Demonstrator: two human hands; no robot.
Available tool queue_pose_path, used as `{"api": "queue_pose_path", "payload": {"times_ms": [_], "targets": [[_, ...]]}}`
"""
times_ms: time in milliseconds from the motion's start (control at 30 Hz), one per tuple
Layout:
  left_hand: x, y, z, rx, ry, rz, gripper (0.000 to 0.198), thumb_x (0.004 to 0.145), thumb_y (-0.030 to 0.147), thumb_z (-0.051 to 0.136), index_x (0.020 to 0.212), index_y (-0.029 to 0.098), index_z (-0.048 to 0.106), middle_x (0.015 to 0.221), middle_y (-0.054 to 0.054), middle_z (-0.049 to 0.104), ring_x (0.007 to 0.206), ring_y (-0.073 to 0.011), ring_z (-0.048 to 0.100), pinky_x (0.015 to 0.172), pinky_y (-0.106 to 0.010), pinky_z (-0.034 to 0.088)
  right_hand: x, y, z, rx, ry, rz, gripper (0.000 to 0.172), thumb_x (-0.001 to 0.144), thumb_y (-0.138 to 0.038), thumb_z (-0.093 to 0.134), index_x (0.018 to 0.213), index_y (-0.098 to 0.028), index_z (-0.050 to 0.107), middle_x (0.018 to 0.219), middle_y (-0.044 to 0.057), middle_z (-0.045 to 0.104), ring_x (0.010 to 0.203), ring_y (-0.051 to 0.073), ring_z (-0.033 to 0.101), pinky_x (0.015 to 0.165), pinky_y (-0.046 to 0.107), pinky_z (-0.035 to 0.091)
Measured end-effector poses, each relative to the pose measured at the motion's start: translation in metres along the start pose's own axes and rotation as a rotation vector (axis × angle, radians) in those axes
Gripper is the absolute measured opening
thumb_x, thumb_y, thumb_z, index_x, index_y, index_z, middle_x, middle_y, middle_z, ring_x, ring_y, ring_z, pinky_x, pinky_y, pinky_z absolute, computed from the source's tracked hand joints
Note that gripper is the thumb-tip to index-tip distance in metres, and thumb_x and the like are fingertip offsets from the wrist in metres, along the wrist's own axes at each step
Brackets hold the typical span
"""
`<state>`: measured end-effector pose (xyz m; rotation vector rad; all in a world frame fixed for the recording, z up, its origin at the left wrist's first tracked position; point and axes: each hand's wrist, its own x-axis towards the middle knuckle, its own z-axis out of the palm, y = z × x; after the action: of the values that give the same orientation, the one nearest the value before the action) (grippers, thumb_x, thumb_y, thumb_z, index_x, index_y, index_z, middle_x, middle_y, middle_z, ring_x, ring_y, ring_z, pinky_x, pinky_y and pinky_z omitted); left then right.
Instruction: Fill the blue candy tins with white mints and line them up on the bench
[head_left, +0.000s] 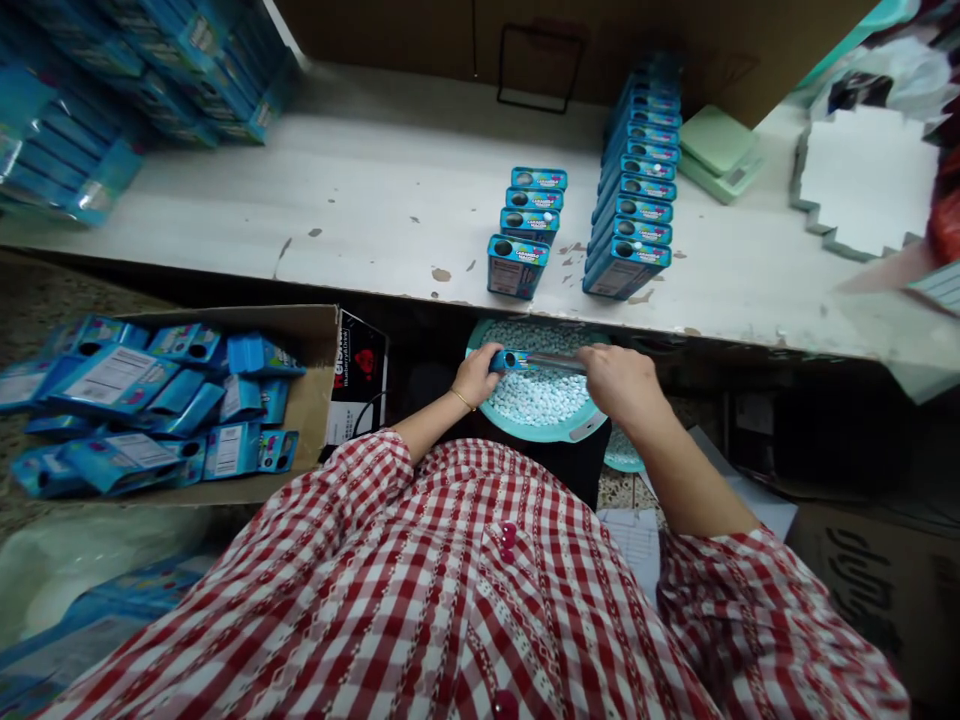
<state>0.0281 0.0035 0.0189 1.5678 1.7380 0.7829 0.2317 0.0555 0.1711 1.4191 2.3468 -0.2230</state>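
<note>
My left hand (475, 374) is closed round a small blue box (512, 361), held on its side over a teal basin (592, 418). The basin is full of small pale blue-white pellets (538, 395). My right hand (619, 381) is closed on the other end of a thin greyish strip or tool (556, 361) that reaches from the box; what it is I cannot make out. Both hands hover just above the pellets, below the table's front edge. My red-and-white checked sleeves fill the bottom of the view.
On the white worn table (360, 210) stand two rows of upright blue boxes (525, 232) (634, 190), with a green scale (718, 150) behind. An open carton (319, 400) at my left holds several loose blue boxes. More blue packs (112, 90) pile at far left.
</note>
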Motion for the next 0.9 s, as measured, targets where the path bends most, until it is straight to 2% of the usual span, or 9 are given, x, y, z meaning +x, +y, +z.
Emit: {"api": "queue_pose_path", "payload": {"times_ms": [100,167,300,367,433,533,667,800,900], "targets": [[-0.004,-0.014,-0.007,-0.090,0.113,-0.043,0.039,0.068,0.019,0.064,0.105,0.020,0.054,0.098,-0.004,0.062,0.091,-0.0214,0.058,0.087,-0.036,0.046,0.005,0.025,0.039,0.006,-0.058,0.119,0.035,0.088,-0.010,0.037,0.107,-0.019,0.065,0.105,0.014,0.067,0.092,0.021,0.065,0.078,0.030,0.047],[-0.007,-0.025,-0.011,-0.174,0.202,-0.061,0.041,0.068,0.023,0.067,0.106,0.018,0.052,0.098,-0.004,0.061,0.090,-0.0208,0.059,0.086,-0.035,0.047,0.016,0.027,0.076,0.084,-0.136,0.185,0.038,0.088,-0.008,0.034,0.110,-0.016,0.065,0.107,0.015,0.067,0.096,0.022,0.064,0.079,0.029,0.046],[-0.008,-0.040,-0.013,-0.329,0.274,-0.056,0.045,0.067,0.027,0.069,0.107,0.018,0.049,0.097,-0.003,0.061,0.089,-0.0193,0.060,0.084,-0.035,0.049,0.052,-0.013,0.140,0.344,-0.154,0.216,0.041,0.088,-0.008,0.036,0.118,-0.013,0.063,0.108,0.014,0.067,0.102,0.021,0.061,0.083,0.025,0.043],[-0.007,-0.042,-0.013,-0.381,0.271,-0.044,0.047,0.067,0.027,0.069,0.107,0.018,0.048,0.096,-0.003,0.061,0.088,-0.0189,0.061,0.084,-0.035,0.050,0.069,-0.037,0.159,0.431,-0.129,0.206,0.041,0.089,-0.012,0.038,0.122,-0.013,0.061,0.108,0.012,0.068,0.101,0.020,0.060,0.082,0.023,0.043],[-0.006,-0.043,-0.014,-0.415,0.267,-0.038,0.047,0.067,0.028,0.069,0.107,0.017,0.047,0.097,-0.004,0.061,0.089,-0.0191,0.061,0.085,-0.036,0.050,0.082,-0.051,0.169,0.517,-0.109,0.203,0.040,0.088,-0.015,0.041,0.121,-0.013,0.063,0.108,0.011,0.069,0.101,0.020,0.060,0.083,0.023,0.043],[-0.006,-0.044,-0.019,-0.424,0.284,-0.044,0.048,0.067,0.028,0.069,0.108,0.016,0.046,0.098,-0.005,0.061,0.090,-0.0192,0.062,0.085,-0.036,0.051,0.087,-0.042,0.176,0.617,-0.081,0.179,0.038,0.085,-0.016,0.042,0.115,-0.012,0.066,0.109,0.010,0.069,0.100,0.018,0.061,0.084,0.023,0.045],[-0.005,-0.045,-0.026,-0.356,0.325,-0.028,0.046,0.067,0.027,0.069,0.107,0.017,0.047,0.097,-0.004,0.061,0.089,-0.0186,0.061,0.084,-0.034,0.050,0.073,0.000,0.170,0.718,-0.023,0.144,0.039,0.081,-0.015,0.044,0.111,-0.013,0.068,0.099,0.007,0.071,0.086,0.016,0.064,0.078,0.025,0.048],[-0.001,-0.036,-0.020,-0.214,0.288,-0.015,0.043,0.069,0.026,0.067,0.108,0.018,0.050,0.097,-0.003,0.062,0.089,-0.0194,0.060,0.083,-0.033,0.049,0.052,0.034,0.139,0.900,0.093,0.069,0.036,0.077,-0.015,0.045,0.101,-0.014,0.072,0.084,0.005,0.072,0.072,0.016,0.063,0.072,0.028,0.050],[0.002,-0.022,-0.012,-0.068,0.219,0.011,0.040,0.072,0.022,0.064,0.110,0.018,0.052,0.099,-0.005,0.062,0.090,-0.0211,0.059,0.084,-0.035,0.048,0.039,0.041,0.101,0.876,0.106,0.002,0.036,0.078,-0.016,0.046,0.101,-0.016,0.073,0.087,0.005,0.073,0.077,0.017,0.064,0.074,0.027,0.049]]}}
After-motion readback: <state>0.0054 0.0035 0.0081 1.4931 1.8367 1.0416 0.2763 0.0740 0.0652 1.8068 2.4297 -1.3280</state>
